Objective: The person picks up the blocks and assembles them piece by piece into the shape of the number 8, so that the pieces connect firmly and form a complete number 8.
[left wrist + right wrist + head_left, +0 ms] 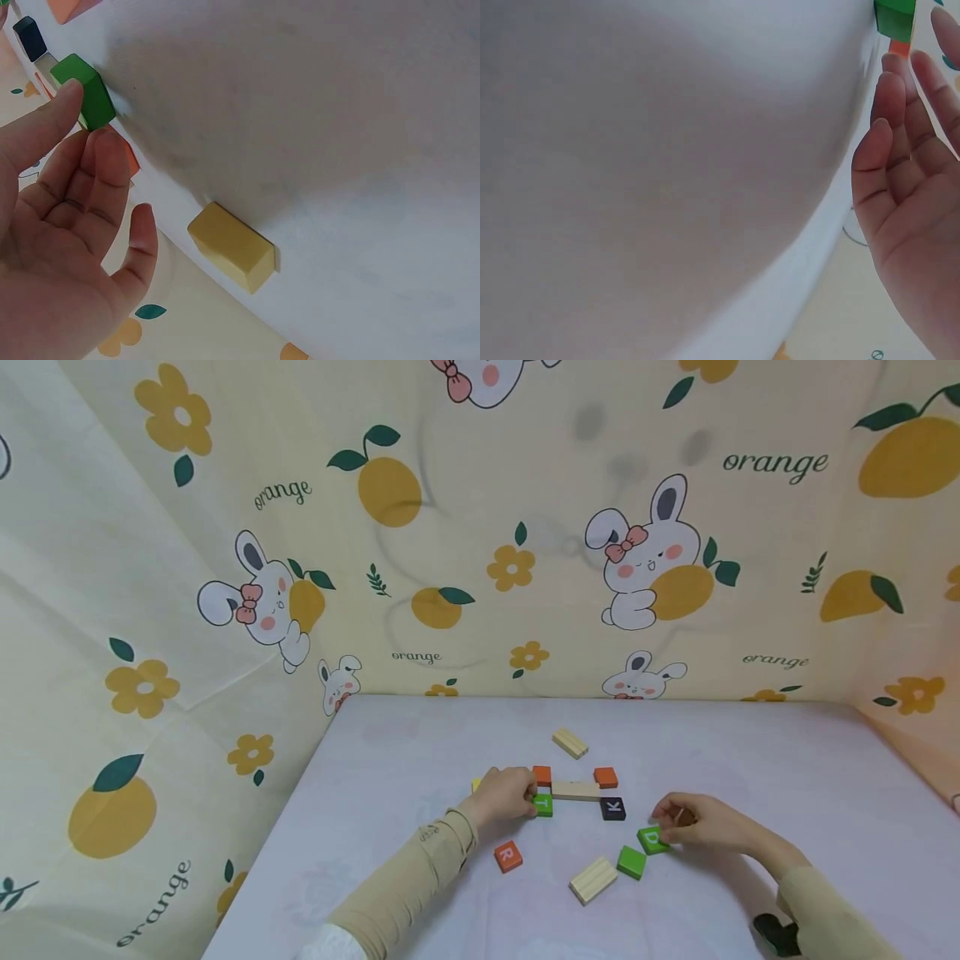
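Note:
My left hand (508,795) pinches the edge of a green letter block marked T (543,806), its thumb lying on the block's side. The same green block (84,91) shows in the left wrist view. An orange block (542,775) sits just behind it, and a plain wooden strip (575,791) runs to the right. Beside a green block marked D (652,839) is my right hand (708,822), fingers loosely bent. In the right wrist view its fingertips stand apart from a green block (895,19). A yellow block (232,247) lies near the left hand, mostly hidden in the head view.
A black K block (612,808) and an orange block (605,777) stand by the strip's right end. Nearer lie an orange R block (507,857), a green block (632,862) and a wooden block (593,881). Another wooden block (570,743) lies farther back. A patterned cloth (480,552) hangs behind.

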`<move>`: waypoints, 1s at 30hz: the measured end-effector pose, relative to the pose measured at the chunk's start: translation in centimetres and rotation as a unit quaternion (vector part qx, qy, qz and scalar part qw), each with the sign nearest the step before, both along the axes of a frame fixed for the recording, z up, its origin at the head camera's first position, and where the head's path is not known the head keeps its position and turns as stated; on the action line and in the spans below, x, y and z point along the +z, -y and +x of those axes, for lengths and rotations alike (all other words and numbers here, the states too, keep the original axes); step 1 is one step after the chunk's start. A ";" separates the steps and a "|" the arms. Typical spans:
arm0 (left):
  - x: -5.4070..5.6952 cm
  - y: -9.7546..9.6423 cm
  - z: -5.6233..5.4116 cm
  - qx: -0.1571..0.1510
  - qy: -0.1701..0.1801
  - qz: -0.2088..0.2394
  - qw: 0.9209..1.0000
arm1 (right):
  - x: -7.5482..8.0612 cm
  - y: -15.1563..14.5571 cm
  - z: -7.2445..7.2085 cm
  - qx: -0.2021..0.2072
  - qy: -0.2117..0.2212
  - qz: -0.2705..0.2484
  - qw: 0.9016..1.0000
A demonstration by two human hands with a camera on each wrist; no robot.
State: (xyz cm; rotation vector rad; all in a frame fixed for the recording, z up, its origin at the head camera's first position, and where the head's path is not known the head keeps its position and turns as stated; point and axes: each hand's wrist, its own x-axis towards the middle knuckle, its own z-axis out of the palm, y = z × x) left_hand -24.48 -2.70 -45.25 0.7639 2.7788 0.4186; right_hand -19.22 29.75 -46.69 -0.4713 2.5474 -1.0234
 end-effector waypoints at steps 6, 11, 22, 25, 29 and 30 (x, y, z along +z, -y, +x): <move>-0.2 -0.1 -0.1 -0.004 -0.002 -0.005 1.000 | -0.4 -0.4 0.4 0.002 0.010 -0.008 1.000; -0.3 -0.1 -0.1 -0.005 -0.005 -0.004 1.000 | -0.4 -0.4 0.8 0.002 0.008 -0.005 1.000; -0.4 0.1 -0.1 -0.003 -0.001 -0.002 1.000 | -0.7 -0.2 0.7 0.022 -0.027 -0.002 0.999; -0.5 0.1 -0.1 0.001 0.002 -0.004 1.000 | -0.8 0.0 0.5 0.021 -0.025 0.007 0.999; -0.5 0.0 -0.2 0.005 0.005 -0.002 1.000 | -0.7 0.3 0.2 0.024 -0.030 0.012 0.999; -0.5 0.0 -0.2 0.006 0.006 -0.001 1.000 | -0.6 0.4 0.2 0.024 -0.031 0.013 0.999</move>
